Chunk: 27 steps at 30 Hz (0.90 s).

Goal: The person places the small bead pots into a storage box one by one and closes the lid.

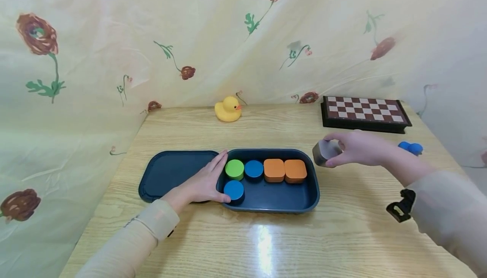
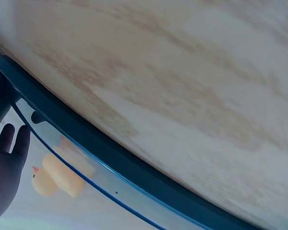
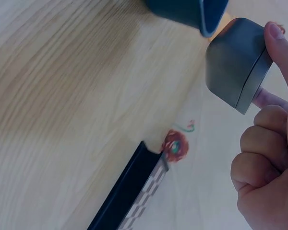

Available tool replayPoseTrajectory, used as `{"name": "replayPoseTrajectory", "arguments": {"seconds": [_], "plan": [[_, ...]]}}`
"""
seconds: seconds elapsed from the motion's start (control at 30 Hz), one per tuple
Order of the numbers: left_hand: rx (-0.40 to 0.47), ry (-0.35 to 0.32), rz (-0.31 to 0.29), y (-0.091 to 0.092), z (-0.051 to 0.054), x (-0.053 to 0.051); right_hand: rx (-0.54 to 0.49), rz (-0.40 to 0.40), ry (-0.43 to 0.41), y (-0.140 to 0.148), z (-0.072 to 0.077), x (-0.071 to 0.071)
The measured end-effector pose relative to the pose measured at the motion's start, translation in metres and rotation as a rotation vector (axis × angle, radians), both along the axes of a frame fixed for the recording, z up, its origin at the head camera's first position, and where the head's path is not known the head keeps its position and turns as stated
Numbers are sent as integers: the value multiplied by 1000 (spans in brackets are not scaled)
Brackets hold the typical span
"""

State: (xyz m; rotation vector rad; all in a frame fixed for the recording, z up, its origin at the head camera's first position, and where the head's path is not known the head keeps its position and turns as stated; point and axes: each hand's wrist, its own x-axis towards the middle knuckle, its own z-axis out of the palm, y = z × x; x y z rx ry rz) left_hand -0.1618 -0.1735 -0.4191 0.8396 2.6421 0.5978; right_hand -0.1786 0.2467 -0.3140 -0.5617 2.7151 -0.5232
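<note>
My right hand pinches a grey block with rounded corners, held off the table just beyond the right end of a dark blue box. In the right wrist view a thin seam runs around the grey block, and the thumb and index finger grip it. My left hand rests at the box's left end with its fingers extended and its thumb by a blue round block. Along the far side of the box sit a green round block, another blue round block and two orange square blocks.
A dark blue lid lies left of the box, partly behind my left hand. Farther back are a yellow rubber duck and a checkered board case. A small blue object sits behind my right forearm. Flowered cloth hangs behind.
</note>
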Motion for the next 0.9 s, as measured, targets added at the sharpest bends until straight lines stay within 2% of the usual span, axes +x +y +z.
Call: {"name": "replayPoseTrajectory", "arguments": {"seconds": [0.33, 0.57, 0.7, 0.9], "plan": [[0, -2, 6, -1, 0, 1, -16, 92, 5, -37, 3, -3], [3, -9, 15, -2, -3, 1, -7, 172, 12, -71, -1, -4], [7, -4, 16, -2, -3, 1, -13, 232, 30, -88, -3, -2], [18, -9, 15, 0, -2, 1, -26, 277, 23, -107, -7, 3]]}}
